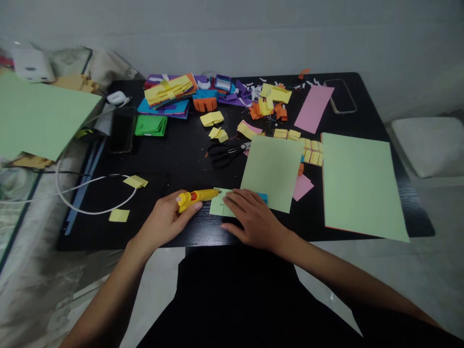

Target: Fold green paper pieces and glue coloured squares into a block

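My left hand (168,217) is closed around a yellow hot glue gun (203,195), its nozzle pointing right. The tip is at the upper edge of a small light green paper piece (216,207); whether it touches cannot be told. My right hand (255,217) lies on that piece with fingers stretched out, hiding its right part. A blue bit (263,197) shows beside my right fingers. Just behind that hand is a light green sheet (271,169), partly over folded yellow paper pieces (312,151) and pink scraps (303,187).
Black-handled scissors (228,153) lie behind my hands. Stacked folded paper (168,92) and many scraps (266,106) fill the back. Larger green sheets (362,188) lie right, a phone (122,129) left. A white cable (87,212) loops over the left edge.
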{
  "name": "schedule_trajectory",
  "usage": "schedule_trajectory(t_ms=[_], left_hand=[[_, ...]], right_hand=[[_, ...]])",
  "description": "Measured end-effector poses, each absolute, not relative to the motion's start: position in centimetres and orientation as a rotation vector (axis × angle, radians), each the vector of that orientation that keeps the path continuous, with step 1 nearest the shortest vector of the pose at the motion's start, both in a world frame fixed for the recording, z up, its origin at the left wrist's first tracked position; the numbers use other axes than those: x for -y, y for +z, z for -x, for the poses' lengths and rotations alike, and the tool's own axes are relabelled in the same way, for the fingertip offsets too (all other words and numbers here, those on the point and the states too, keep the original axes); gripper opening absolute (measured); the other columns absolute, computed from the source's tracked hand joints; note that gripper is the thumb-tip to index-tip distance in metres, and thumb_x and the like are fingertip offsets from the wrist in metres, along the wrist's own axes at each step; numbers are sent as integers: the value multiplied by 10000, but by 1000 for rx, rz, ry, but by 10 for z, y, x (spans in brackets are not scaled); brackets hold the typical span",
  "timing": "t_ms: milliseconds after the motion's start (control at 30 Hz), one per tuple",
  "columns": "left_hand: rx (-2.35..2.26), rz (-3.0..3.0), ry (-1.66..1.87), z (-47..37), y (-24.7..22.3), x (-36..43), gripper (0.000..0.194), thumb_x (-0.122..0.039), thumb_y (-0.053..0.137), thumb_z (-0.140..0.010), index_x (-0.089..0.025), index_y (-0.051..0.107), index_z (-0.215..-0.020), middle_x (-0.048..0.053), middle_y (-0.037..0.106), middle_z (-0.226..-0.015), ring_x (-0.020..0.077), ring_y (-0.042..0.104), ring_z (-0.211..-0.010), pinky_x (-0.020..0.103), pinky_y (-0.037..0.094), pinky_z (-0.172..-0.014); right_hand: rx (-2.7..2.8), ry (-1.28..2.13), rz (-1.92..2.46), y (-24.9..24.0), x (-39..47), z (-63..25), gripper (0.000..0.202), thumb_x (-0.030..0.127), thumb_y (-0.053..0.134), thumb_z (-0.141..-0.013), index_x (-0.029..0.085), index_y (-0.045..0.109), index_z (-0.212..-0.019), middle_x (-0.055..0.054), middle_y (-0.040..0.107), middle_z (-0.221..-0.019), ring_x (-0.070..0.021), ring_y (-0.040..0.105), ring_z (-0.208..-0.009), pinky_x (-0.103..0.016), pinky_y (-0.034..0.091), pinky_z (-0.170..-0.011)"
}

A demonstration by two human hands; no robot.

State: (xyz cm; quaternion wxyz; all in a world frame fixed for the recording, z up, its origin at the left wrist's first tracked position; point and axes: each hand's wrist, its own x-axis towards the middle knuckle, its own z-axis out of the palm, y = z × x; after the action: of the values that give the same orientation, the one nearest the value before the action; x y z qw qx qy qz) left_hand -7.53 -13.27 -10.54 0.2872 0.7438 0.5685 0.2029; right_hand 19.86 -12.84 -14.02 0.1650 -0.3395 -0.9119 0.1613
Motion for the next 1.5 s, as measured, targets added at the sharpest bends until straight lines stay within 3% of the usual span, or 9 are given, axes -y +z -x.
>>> schedule_trajectory(t_ms=[500, 767, 933, 1100, 1500], left_hand=[[-1565, -1999, 514, 77, -102, 129, 389, -504, 586, -1032, -243, 598, -743, -4, 627, -688, 178, 618, -605, 321, 484, -602], [-1593, -2012, 485, 88, -99, 136, 419, -524, 579, -1033, -242, 573, -723, -21, 570, -618, 156, 546, -521, 315, 438, -542], [-1582, -2006, 441, 89, -94, 147, 454, -527, 566, -1043, -241, 550, -690, -29, 541, -585, 148, 516, -491, 310, 414, -515], [-1550, -2013, 433, 92, -92, 158, 450, -510, 563, -1049, -240, 552, -689, -23, 572, -629, 136, 500, -480, 305, 394, -496], [-1467, -2010, 381, 82, -94, 163, 359, -465, 582, -1061, -229, 616, -793, -27, 600, -696, 120, 518, -512, 285, 406, -532]], right_hand=[[2555, 514, 958, -144, 127, -200, 513, 421, 600, -1071, 120, 615, -1486, -199, 663, -1468, -363, 562, -1424, -588, 485, -1196], [2543, 498, 958, -143, 127, -199, 497, 429, 583, -1080, 82, 648, -1430, -206, 680, -1436, -356, 576, -1396, -559, 490, -1179], [2476, 459, 1033, -142, 124, -190, 315, 313, 527, -1109, 147, 745, -1264, -150, 750, -1279, -318, 635, -1266, -497, 522, -1087], [2439, 424, 1095, -144, 117, -181, 258, 220, 529, -1089, 171, 779, -1048, -119, 766, -1139, -298, 639, -1130, -458, 523, -985], [2357, 577, 1127, -152, 105, -181, 87, 233, 699, -1003, 204, 756, -945, -77, 760, -1100, -273, 627, -1068, -428, 501, -946]])
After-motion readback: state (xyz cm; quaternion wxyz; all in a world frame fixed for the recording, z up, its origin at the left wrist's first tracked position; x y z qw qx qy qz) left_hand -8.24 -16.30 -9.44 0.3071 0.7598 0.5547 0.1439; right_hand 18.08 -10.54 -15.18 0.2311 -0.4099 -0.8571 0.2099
